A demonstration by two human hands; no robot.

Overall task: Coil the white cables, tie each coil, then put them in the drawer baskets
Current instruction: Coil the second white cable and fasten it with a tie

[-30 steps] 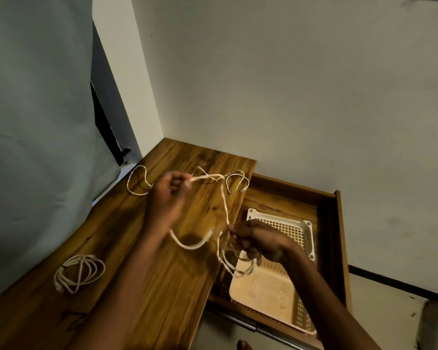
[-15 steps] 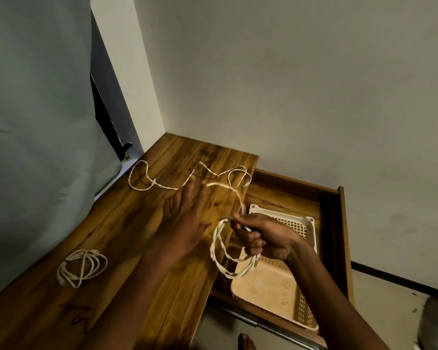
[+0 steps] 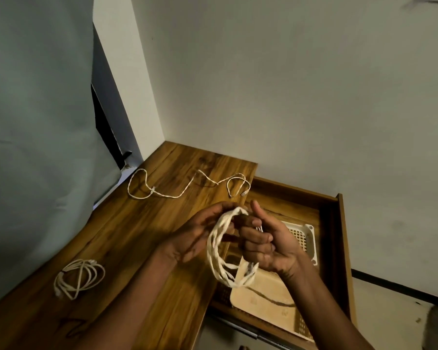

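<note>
Mid-coil. Right hand clenched round one side of the coil, held up over the desk edge and the open drawer. Left hand curled on the top loops, likely squaring them up for tying. Not tied yet, by the look. Basket directly below, handy for the drop. One bundled cable on desk near left; a loose cable sprawled at the far edge, still to do.
</note>
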